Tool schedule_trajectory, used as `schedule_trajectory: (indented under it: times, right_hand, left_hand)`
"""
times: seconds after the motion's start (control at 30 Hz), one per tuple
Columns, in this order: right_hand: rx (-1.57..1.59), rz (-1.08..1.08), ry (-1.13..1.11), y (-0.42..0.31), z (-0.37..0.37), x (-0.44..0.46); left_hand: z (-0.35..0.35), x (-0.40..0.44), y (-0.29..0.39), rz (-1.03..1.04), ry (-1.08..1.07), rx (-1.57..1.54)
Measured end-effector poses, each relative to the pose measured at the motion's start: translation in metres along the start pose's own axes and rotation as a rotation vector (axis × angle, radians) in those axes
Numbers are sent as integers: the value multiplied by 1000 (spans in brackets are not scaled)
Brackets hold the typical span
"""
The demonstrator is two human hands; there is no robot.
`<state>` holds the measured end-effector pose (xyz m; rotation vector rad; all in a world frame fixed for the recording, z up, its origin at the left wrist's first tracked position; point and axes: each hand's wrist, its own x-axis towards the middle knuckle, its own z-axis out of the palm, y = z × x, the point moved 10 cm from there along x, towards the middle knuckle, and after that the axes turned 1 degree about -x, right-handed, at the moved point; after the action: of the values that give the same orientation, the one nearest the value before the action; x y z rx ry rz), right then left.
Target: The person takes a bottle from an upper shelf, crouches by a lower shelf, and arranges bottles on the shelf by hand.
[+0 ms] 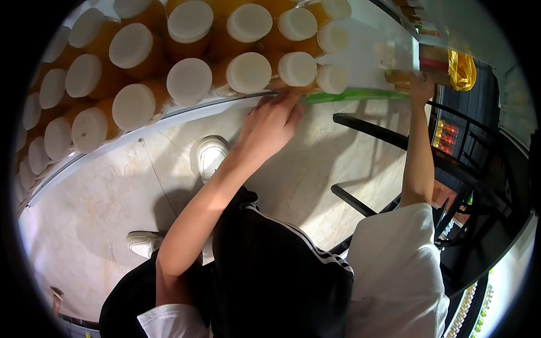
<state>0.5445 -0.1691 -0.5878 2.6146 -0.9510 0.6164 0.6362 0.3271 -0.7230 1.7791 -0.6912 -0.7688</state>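
My left hand (269, 127) is at the shelf's front edge, its fingers curled and close together. The fingertips are partly hidden below a white-lidded jar (297, 69) in the front row, so what they grip cannot be made out. My right hand (421, 89) is out at the far right end of the shelf, small in view, with its fingers closed round a jar (399, 79) with amber contents. Rows of similar jars with white lids and orange contents fill the shelf at the upper left.
A green strip (358, 96) runs along the shelf edge between my hands. Black metal legs (369, 130) stand over the pale tiled floor (112, 191) at the right. A yellow bag (461, 70) lies beyond my right hand. Two white shoes (212, 158) are below.
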Motion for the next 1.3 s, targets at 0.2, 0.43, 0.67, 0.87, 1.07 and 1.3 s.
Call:
schedule_trajectory:
  times: [0.2, 0.43, 0.67, 0.87, 1.07, 1.3]
  right_hand:
    - [379, 174, -242, -134, -34, -11]
    - [771, -47, -370, -279, -67, -22]
    - [784, -139, -398, -330, -63, -21]
    - [740, -148, -419, -332, -65, -18]
    - [705, -128, -429, -332, -69, -23]
    - [850, -71, -448, -340, -72, -34]
  left_hand:
    - [0, 7, -8, -8, 24, -78]
    - [-10, 13, -6, -58, 13, -86]
    - [-5, 9, -3, 24, 78, -79]
    - [-8, 2, 5, 105, 152, -77]
    - [-6, 0, 5, 122, 147, -68]
    - [-2, 1, 1, 88, 120, -76]
